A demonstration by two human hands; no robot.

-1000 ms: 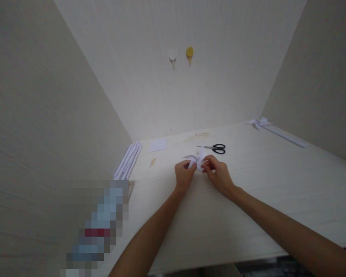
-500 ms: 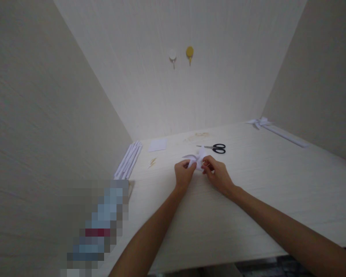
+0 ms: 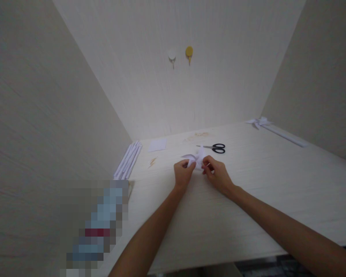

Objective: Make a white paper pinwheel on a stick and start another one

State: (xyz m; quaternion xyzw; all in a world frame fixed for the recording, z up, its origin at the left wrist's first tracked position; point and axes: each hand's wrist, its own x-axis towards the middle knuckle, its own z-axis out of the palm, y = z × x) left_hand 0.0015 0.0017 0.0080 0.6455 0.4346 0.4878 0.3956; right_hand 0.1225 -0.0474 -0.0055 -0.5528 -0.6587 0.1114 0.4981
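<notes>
A white folded-paper piece, thin and smooth with curled, pointed flaps, is in the hands over the middle part of the table, whose pale top has a fine streaked grain. The left hand pinches its lower left part between thumb and bent fingers. The right hand has its fingers curled in, the tips drawn narrowly together at the paper's right side; whether they grip the paper or some smaller thing, I cannot tell. Just beyond lie scissors, with rounded black handle loops and slim metal blades pointing toward the left edge. Near the table's back left corner is a flat, four-sided white sheet, with a few thin tan slivers nearer the front edge. Long white paper rolls lie side by side along the left edge. In the back right corner sits a many-pointed paper shape, and a straight, narrow white strip runs from it along the right edge.
</notes>
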